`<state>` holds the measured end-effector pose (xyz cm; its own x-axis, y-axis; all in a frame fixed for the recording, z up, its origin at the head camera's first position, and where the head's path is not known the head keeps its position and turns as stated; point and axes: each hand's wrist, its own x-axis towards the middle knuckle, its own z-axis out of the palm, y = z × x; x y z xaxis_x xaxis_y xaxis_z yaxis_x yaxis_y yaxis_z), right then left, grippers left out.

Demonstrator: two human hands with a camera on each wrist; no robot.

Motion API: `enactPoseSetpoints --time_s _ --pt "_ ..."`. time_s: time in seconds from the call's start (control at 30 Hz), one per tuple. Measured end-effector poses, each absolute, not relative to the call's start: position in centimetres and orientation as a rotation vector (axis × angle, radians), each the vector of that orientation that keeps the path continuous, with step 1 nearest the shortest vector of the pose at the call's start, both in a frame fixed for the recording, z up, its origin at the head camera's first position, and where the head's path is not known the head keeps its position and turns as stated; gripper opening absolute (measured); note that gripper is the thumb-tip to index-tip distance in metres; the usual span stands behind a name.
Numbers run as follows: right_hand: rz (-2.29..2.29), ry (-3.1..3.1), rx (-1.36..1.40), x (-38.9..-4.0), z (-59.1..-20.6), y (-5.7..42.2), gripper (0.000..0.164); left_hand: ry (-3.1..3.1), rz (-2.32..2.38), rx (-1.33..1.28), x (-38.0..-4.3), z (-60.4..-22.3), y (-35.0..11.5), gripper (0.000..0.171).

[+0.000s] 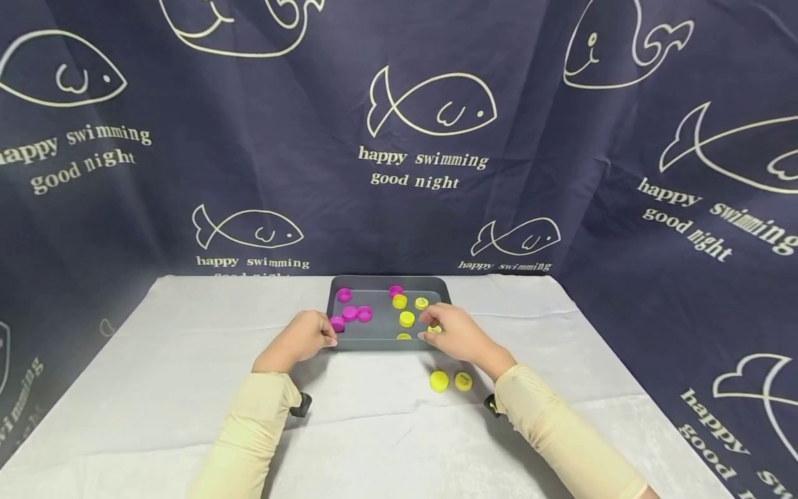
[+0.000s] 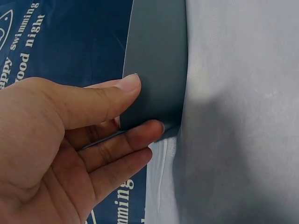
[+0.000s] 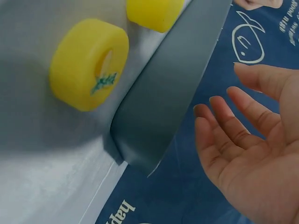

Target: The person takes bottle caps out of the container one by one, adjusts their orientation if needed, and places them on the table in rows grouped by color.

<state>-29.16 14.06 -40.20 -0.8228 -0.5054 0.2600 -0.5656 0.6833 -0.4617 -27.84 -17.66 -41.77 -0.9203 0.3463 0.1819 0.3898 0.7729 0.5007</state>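
A dark grey tray (image 1: 374,344) stands at the far side of the table. My left hand (image 1: 305,335) grips its near left corner; in the left wrist view the thumb presses the wall (image 2: 159,56) and the fingers lie round the corner. Above the tray's right side is my right hand (image 1: 458,334), its fingers loosely bent and holding nothing in the right wrist view. Close by it inside the tray lie several yellow bottle caps (image 1: 406,319). Several magenta bottle caps (image 1: 350,314) lie mostly on the left half, one (image 1: 395,291) at the back beside the yellow ones.
Two yellow caps, one plain (image 1: 439,381) and one with a green mark (image 1: 463,382), lie on the white cloth in front of the tray's right part. A dark blue curtain (image 1: 337,208) with fish prints hangs right behind the table.
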Motion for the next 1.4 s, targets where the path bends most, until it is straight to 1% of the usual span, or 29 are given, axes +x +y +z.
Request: enactPoseSetpoints --time_s 0.13,0.27,0.33,0.73,0.83,0.93,1.0,1.17,1.3,1.4 --pt "0.773 -2.804 0.874 -30.1 -40.1 13.1 0.018 -2.881 -0.845 -0.596 -27.9 -41.6 -17.7 0.008" --pt "0.688 -2.867 0.861 -31.3 -40.1 12.0 0.008 -2.882 -0.828 -0.609 -27.9 -41.6 -17.7 0.009" --pt "0.652 -2.912 0.857 -31.8 -40.1 11.5 0.007 -2.883 -0.82 -0.611 -27.9 -41.6 -17.7 0.009" --pt "0.539 -3.033 0.853 -33.1 -41.5 9.7 0.032 -2.882 -0.822 -0.618 -27.9 -41.9 -17.4 0.009" --pt "0.482 -3.05 0.857 -33.5 -41.7 9.4 0.04 -2.882 -0.818 -0.618 -27.9 -41.9 -17.5 0.01" --pt "0.4 -3.07 0.864 -33.8 -41.8 9.0 0.045 -2.886 -0.824 -0.608 -28.0 -42.0 -17.5 0.01" --pt "0.335 -3.083 0.853 -33.8 -41.8 8.8 0.043 -2.889 -0.827 -0.603 -28.0 -42.0 -17.5 0.01" --pt "0.243 -3.137 0.736 -33.6 -41.4 8.3 0.03 -2.885 -0.821 -0.609 -28.0 -42.1 -17.5 0.01" --pt "0.231 -3.163 0.674 -33.5 -41.2 8.1 0.024 -2.883 -0.822 -0.602 -28.0 -42.1 -17.5 0.011" --pt "0.239 -3.151 0.689 -33.4 -41.2 8.0 0.026 -2.883 -0.821 -0.601 -27.9 -42.0 -17.5 0.011"
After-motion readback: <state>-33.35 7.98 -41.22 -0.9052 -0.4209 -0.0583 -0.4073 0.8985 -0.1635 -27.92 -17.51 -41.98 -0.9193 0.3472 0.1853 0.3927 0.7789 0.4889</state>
